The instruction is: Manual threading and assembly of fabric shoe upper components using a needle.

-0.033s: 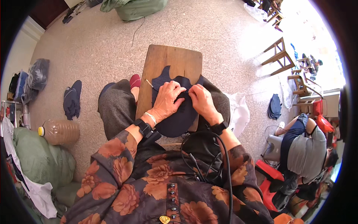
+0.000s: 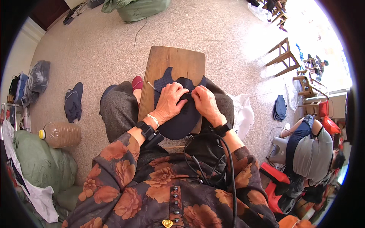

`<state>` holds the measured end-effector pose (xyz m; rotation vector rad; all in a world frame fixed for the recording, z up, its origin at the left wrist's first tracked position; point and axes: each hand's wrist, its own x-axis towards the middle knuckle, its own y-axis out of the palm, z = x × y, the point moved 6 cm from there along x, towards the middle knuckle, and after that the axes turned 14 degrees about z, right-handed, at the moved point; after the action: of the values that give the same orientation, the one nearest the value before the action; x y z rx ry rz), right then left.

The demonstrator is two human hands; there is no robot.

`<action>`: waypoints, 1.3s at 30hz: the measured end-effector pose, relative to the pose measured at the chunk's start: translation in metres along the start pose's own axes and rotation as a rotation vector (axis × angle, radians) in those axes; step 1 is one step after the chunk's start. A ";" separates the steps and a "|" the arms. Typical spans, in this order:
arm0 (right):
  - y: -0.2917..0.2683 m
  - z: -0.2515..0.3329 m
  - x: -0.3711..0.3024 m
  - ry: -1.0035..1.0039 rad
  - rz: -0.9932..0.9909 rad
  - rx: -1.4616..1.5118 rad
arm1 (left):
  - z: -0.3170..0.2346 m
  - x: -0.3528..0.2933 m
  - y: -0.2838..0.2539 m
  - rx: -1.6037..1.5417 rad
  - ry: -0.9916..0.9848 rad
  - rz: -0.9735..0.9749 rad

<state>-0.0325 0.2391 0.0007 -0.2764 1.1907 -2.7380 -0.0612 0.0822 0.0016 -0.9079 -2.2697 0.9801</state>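
A dark navy piece of cloth (image 2: 176, 127) with a rounded lower edge lies across the near end of a wooden board (image 2: 178, 57) between my knees. My left hand (image 2: 171, 99) rests over the cloth with its thumb and fingertips pinched at its upper part. Close beside it, my right hand (image 2: 206, 99) pinches the same cloth at the upper right edge. Anything small between the fingertips is too tiny to make out. A dotted navy cloth piece (image 2: 163, 80) with a pointed corner sticks out past my left hand. A thin pale stick (image 2: 151, 86) lies at its left edge.
Navy cloth pieces (image 2: 73, 102) lie on the floor at left, near a large plastic jug (image 2: 62, 135) and green sacks (image 2: 43, 159). More navy pieces (image 2: 280, 108) lie at right. A wooden stool (image 2: 283, 59) and a seated person (image 2: 310, 148) are farther right. A black cable (image 2: 232, 178) crosses my lap.
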 end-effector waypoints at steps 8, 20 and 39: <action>-0.060 -0.001 -0.062 0.199 -0.243 0.284 | -0.001 0.002 -0.010 0.140 0.005 0.001; -0.081 -0.010 -0.114 0.354 -0.367 0.189 | 0.006 0.011 -0.012 -0.013 0.016 0.011; 0.007 -0.001 -0.011 0.116 -0.076 -0.033 | 0.006 0.012 -0.008 -0.003 -0.004 -0.116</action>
<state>-0.0217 0.2377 -0.0062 -0.1717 1.2798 -2.8370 -0.0755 0.0844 0.0063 -0.7663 -2.3000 0.9278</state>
